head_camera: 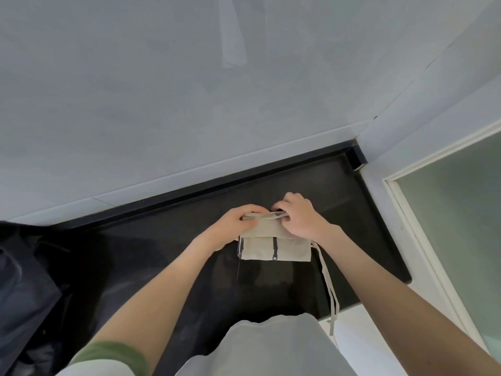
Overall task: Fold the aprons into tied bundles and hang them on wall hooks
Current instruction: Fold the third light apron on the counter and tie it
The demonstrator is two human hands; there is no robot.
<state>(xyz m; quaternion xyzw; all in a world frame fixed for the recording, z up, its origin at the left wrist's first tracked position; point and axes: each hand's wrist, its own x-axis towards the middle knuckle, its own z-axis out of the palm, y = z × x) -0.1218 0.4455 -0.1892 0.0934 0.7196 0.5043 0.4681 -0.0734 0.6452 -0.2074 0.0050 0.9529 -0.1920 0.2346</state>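
Observation:
A beige apron [273, 249], folded into a small rectangle with black strap marks on its front, lies on the black countertop [352, 221]. My left hand [235, 222] grips its far left edge, fingers curled over the fold. On the far right edge sits my right hand [296, 215], pinching the cloth next to a dark strap. Two beige ties [329, 291] trail from the apron's right side over the counter's front edge. No wall hook is in view.
A pale grey wall [189, 104] rises right behind the counter. Dark cloth [24, 280] is piled on the counter's left end. A white-framed frosted glass panel [455, 213] stands on the right. My own light garment [271, 346] fills the bottom middle.

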